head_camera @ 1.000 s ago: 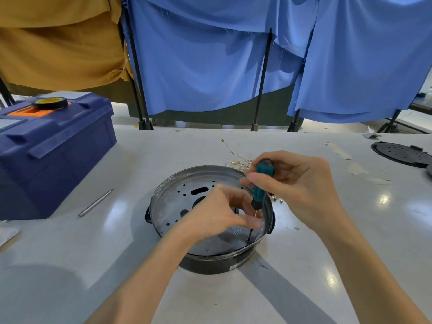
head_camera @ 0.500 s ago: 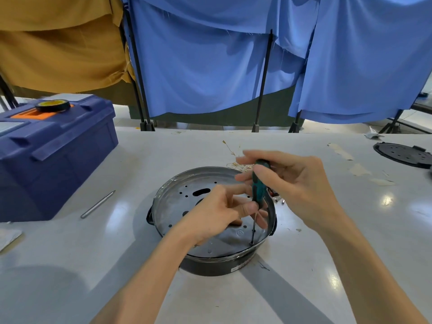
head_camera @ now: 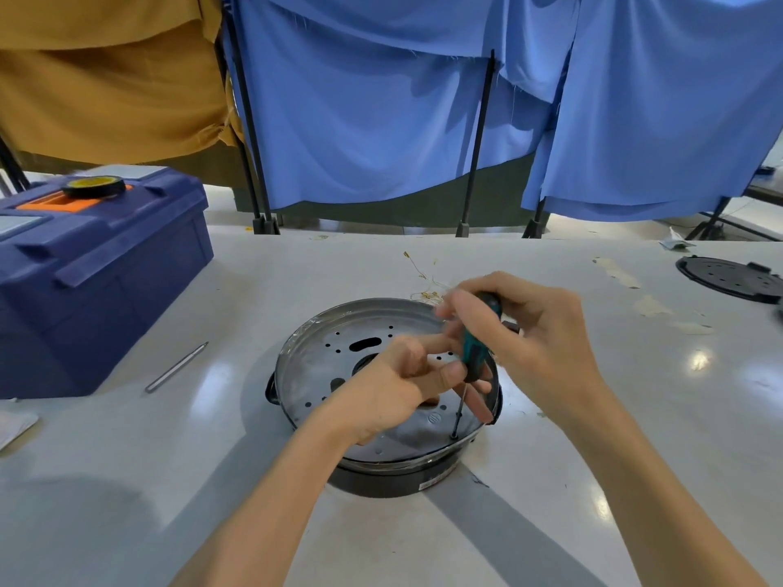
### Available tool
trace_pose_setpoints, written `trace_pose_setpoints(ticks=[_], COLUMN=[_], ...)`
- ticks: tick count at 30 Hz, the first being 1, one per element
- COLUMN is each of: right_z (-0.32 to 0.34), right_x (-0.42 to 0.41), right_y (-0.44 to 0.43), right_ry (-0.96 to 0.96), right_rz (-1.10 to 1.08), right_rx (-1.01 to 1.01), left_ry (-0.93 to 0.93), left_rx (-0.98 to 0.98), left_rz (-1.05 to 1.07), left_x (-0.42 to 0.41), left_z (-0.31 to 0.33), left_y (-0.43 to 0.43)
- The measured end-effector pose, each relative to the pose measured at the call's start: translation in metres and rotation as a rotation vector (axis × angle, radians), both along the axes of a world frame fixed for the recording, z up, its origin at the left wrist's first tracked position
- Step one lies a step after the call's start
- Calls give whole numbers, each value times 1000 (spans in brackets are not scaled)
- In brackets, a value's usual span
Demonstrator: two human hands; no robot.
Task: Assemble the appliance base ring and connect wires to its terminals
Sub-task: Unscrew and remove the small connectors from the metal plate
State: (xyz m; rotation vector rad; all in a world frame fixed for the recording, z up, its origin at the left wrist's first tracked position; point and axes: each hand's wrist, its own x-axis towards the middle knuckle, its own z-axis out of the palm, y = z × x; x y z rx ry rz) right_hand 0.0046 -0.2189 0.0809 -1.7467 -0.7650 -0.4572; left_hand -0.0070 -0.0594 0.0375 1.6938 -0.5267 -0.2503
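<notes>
A round black appliance base (head_camera: 383, 480) stands on the white table, with a perforated metal ring plate (head_camera: 339, 349) seated in it. My right hand (head_camera: 529, 332) grips the teal handle of a screwdriver (head_camera: 476, 349), which stands nearly upright with its tip in a hole near the plate's front right rim. My left hand (head_camera: 394, 387) hovers over the plate; its thumb and fingers steady the lower handle and shaft. Thin yellowish wires (head_camera: 423, 275) lie on the table just behind the base.
A blue toolbox (head_camera: 97, 281) with a tape roll (head_camera: 94, 187) on its lid stands at the left. A metal rod (head_camera: 176, 367) lies beside it. A black perforated disc (head_camera: 728, 279) sits at the far right. Blue and mustard cloths hang behind the table.
My right hand's fingers have shifted round the screwdriver handle, as in turning it, and the handle has tipped slightly. My left hand stays at the shaft. The base has not moved.
</notes>
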Motion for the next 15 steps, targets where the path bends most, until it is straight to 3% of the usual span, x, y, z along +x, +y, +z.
trace_pose_setpoints(ticks=[2,3,9,11,15], right_z=[1,0,-2,-1,3], right_x=[-1,-1,0,-1,2], right_y=[-5,-7,7,9,-2], right_ry=[156,158,-23,-32,199], right_rz=[192,189,-208,-234,230], right_rx=[48,61,20,-12,57], left_ry=[17,26,29,29,83], left_rx=[-11,-13,-161,-191,-229], left_rz=[25,30,29,26,25], left_x=[1,2,0,-1,-4], left_z=[-1,0,7,5,6], left_y=[1,2,-7,-12,-5])
